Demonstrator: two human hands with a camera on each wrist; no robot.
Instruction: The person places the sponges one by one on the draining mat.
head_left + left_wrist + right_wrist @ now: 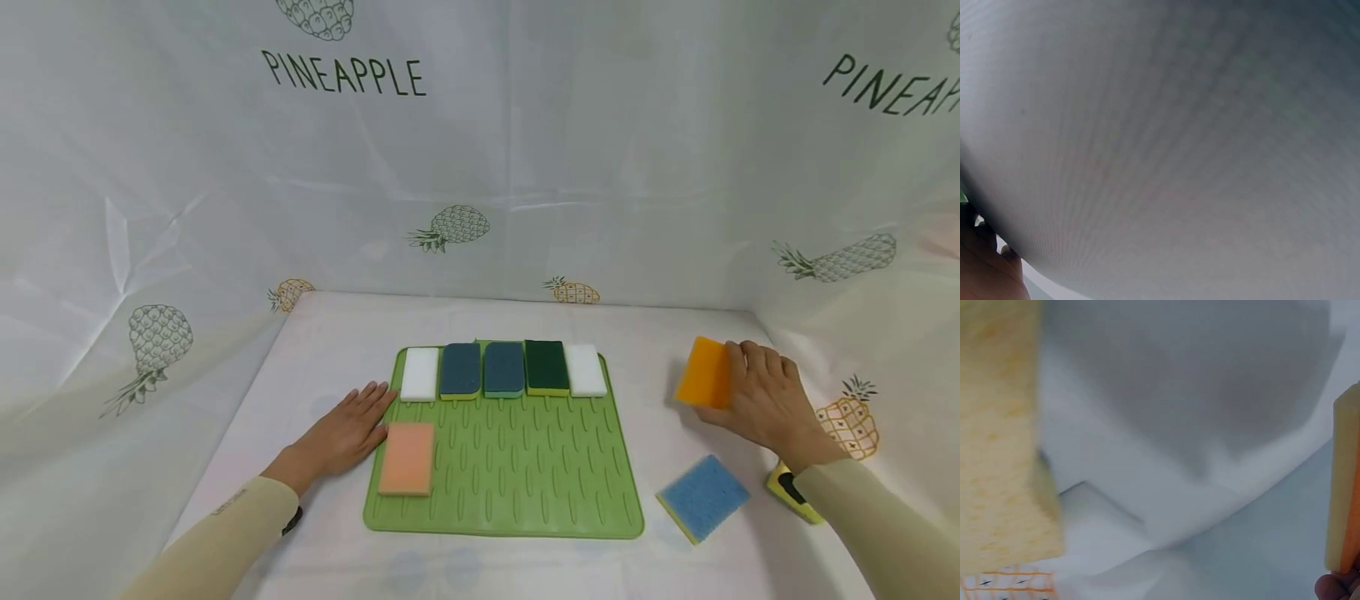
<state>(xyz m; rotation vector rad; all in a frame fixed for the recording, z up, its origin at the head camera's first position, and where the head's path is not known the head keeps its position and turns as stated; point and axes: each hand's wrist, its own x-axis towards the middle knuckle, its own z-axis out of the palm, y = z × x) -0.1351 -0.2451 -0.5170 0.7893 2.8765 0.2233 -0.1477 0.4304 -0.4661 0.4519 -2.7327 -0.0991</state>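
My right hand (767, 392) grips an orange sponge (703, 372) to the right of the green mat (525, 467). In the right wrist view that sponge (1344, 487) shows a pale layer beside an orange one, with a fingertip at its lower end. My left hand (351, 429) rests with fingers extended at the mat's left edge, beside a peach sponge (407, 458). Along the mat's back edge stand a white sponge (419, 374), two dark blue-topped sponges (460, 368), a dark green-topped sponge (547, 367) and another white sponge (586, 370).
A blue-topped sponge (703, 498) lies on the table just right of the mat. Partly behind my right forearm is a yellow sponge (795, 493) with a dark patch. Pineapple-printed sheeting (525, 150) surrounds the table. A blurred grey surface (1179, 156) fills most of the left wrist view.
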